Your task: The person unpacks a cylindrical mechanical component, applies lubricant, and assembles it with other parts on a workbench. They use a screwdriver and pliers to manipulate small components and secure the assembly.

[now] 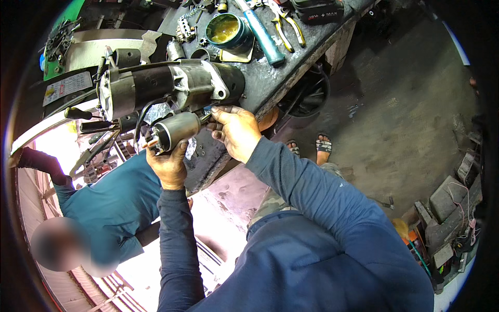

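Observation:
My left hand (pixel 169 165) is wrapped round the lower side of a silver cylindrical starter solenoid (pixel 182 129), near its black cap with copper-coloured terminals. At the solenoid's other end, my right hand (pixel 236 130) pinches a short metal plunger (pixel 206 118) between thumb and forefinger; the fingertips partly cover it. Just beyond both hands lies a large starter motor (pixel 150 86) with a dark body and a grey cast housing, on its side on the workbench. A black cable (pixel 141 120) curves down from the motor beside the solenoid.
On the dark workbench (pixel 262 86) stand a tub of yellow grease (pixel 224 30), a teal-handled tool (pixel 262 39), yellow-handled pliers (pixel 288 28) and a black case (pixel 318 10). Another person in a teal shirt (pixel 122 195) is at the left. A black bucket (pixel 326 93) sits below the bench; scrap parts (pixel 442 223) lie far right.

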Motion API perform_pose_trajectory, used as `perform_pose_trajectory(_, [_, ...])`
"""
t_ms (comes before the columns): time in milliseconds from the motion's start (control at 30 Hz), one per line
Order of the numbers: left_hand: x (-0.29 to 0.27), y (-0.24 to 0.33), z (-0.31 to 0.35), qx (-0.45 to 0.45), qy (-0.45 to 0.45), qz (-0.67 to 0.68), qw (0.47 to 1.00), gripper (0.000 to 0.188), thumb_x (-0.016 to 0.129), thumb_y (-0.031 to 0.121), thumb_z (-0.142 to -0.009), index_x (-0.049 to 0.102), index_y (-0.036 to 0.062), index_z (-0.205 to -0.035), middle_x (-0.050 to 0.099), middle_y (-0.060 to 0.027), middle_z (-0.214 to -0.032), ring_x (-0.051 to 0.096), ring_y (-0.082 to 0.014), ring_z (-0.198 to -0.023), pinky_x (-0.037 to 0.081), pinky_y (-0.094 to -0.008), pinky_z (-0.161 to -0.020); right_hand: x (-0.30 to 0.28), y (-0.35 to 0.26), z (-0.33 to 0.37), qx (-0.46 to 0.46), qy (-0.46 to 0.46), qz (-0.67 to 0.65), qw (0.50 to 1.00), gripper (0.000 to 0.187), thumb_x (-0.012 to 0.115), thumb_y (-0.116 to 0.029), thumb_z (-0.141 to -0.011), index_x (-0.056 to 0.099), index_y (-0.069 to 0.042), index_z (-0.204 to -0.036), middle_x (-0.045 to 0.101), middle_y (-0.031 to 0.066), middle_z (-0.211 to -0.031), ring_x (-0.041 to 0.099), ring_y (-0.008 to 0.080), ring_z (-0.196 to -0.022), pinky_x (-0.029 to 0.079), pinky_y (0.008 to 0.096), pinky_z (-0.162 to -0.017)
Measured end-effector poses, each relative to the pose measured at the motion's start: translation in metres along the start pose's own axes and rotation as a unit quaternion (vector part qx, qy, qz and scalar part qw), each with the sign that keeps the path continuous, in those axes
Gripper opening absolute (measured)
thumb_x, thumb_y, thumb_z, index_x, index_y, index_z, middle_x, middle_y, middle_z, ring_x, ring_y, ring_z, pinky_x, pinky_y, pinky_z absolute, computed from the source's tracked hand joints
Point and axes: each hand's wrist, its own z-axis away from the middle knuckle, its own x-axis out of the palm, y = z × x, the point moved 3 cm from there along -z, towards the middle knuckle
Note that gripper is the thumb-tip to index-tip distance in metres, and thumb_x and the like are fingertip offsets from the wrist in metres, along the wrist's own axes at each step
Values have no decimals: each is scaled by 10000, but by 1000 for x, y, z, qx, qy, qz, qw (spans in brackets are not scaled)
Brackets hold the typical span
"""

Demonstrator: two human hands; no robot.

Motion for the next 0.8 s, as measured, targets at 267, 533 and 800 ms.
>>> perform_pose_trajectory(267, [3,0,-4,36,2,35,999,648,888,66,-802,541,-14,-1344,684,-141,-1219,678,-242,-1096,526,-367,-997,8,13,4,-77,-16,-9,997,97,724,-104,-969,651,-41,-956,688,31,-859,614,91,-669,485,218,-563])
perform_pose_trajectory(533, [4,0,-11,63,-25,36,997,543,811,95,-886,553,-39,-1345,671,-130,-1234,664,-225,-1083,522,-344,-979,7,19,-3,-183,-3,38,982,146,769,-126,-940,684,-15,-900,682,29,-775,597,88,-634,476,231,-558])
perform_pose_trajectory(800, [17,6,-14,103,-66,83,989,596,772,106,-920,499,5,-1440,625,-152,-1298,644,-292,-1169,540,-443,-1033,2,18,-12,-252,-61,28,965,210,827,-149,-893,704,17,-859,690,35,-774,567,82,-646,463,267,-586])
